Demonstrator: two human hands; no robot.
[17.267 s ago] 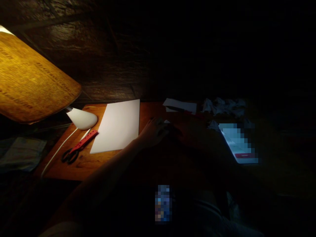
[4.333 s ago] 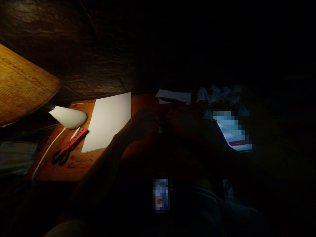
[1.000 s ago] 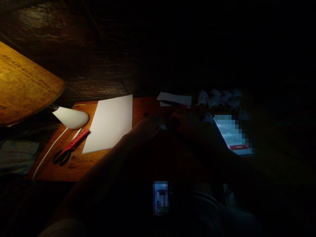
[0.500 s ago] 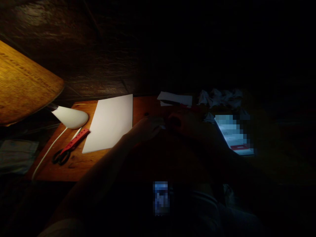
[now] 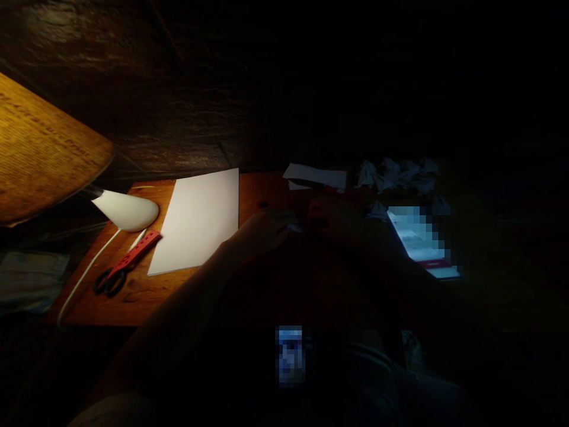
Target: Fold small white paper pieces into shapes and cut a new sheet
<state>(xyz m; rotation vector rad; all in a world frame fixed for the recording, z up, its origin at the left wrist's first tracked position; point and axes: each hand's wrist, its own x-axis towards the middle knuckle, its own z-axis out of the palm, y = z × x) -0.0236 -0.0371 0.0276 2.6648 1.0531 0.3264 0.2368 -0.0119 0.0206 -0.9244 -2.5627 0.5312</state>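
In deep shadow over the middle of the wooden table, my left hand (image 5: 269, 231) is closed, its fingers pinching a small piece of white paper (image 5: 293, 228). Facing it closely, my right hand (image 5: 333, 220) has curled fingers; darkness hides what they hold, if anything. A stack of white paper sheets (image 5: 200, 219) lies to the left of my left hand. Beyond both hands are some cut white paper strips (image 5: 322, 174) with a dark-bladed, red-handled tool (image 5: 311, 184) across them. Several folded or crumpled white paper pieces (image 5: 391, 175) are grouped at the back right.
A lamp with a yellow shade (image 5: 48, 154) and white base (image 5: 128, 210) lights the left side. Near it lie black-handled scissors (image 5: 111, 281) with a red patterned cover (image 5: 136, 252). A lit screen (image 5: 418, 237) rests by my right forearm. The wooden table's (image 5: 155, 308) front edge faces my lap.
My right hand has shifted slightly, its fingers turning a little beside the left. The left hand keeps its pinch on the paper. The lit screen's picture has moved slightly.
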